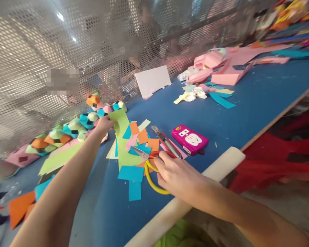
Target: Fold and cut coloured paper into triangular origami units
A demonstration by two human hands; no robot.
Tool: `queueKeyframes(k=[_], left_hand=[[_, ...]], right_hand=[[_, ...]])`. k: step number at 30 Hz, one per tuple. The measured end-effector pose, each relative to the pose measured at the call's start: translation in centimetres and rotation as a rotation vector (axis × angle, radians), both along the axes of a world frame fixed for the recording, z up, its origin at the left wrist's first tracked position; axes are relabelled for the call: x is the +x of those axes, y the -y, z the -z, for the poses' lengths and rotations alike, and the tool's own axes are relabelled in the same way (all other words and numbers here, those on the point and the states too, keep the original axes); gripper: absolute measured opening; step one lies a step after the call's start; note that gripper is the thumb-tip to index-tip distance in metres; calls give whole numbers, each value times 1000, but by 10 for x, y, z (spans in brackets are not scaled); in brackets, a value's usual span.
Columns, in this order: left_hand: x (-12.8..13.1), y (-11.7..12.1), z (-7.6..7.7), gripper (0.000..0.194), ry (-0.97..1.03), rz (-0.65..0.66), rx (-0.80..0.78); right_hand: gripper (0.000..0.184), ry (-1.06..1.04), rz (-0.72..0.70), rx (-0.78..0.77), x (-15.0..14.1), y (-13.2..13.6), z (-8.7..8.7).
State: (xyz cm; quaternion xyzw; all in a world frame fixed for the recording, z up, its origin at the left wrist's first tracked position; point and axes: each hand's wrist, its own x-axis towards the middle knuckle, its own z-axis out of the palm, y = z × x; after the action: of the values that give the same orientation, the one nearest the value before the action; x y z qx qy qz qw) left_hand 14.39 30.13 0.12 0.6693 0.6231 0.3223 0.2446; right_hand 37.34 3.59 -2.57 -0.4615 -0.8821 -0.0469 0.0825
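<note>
My right hand is closed on a pair of scissors with red and yellow handles. Their metal blades point left over small blue, orange and pink paper pieces. Further off, my left hand has its fingers curled at the left edge of a long light-green paper sheet; the fingertips are small and partly hidden. The sheet lies partly beneath the loose pieces. A utility knife rests just beyond my right hand, beside a magenta case with a white cartoon figure.
Colourful folded-paper balls line the back left, against a perforated metal screen. A white card leans there. Pink paper forms and scraps lie back right. A pale roll runs along the table's front edge. People show behind the screen.
</note>
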Motion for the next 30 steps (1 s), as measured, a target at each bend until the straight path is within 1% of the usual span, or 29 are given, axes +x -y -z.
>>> queueKeyframes(k=[3,7,13,16,19,21,24,26,28,30], left_hand=[[0,13,-19,22,136,-17,83],[-2,31,-42,29,273,-69,240],[-7,58,-71,28,434,-131,506],[-11,78,-85,23,515,-146,579],[-17,101,-94,16,644,-129,606],[-21,118,-96,16,749,-103,581],[-28,145,-92,16,898,-95,453],[-33,163,-84,14,959,-89,356],[-39,179,-74,12,985,-85,298],[-45,193,-62,10,1011,-90,250]], right_hand=[[17,-48,79,-15,-2,0,1],[20,-132,109,-33,-2,1,0],[22,-253,162,-67,2,8,0],[20,-292,130,-14,2,10,-3],[15,-283,111,72,-4,7,-12],[13,-262,141,97,-11,-1,-19],[18,-158,173,53,-24,-16,-23],[21,-51,144,11,-30,-25,-20],[22,33,105,-6,-32,-31,-15],[19,30,91,15,-29,-34,-13]])
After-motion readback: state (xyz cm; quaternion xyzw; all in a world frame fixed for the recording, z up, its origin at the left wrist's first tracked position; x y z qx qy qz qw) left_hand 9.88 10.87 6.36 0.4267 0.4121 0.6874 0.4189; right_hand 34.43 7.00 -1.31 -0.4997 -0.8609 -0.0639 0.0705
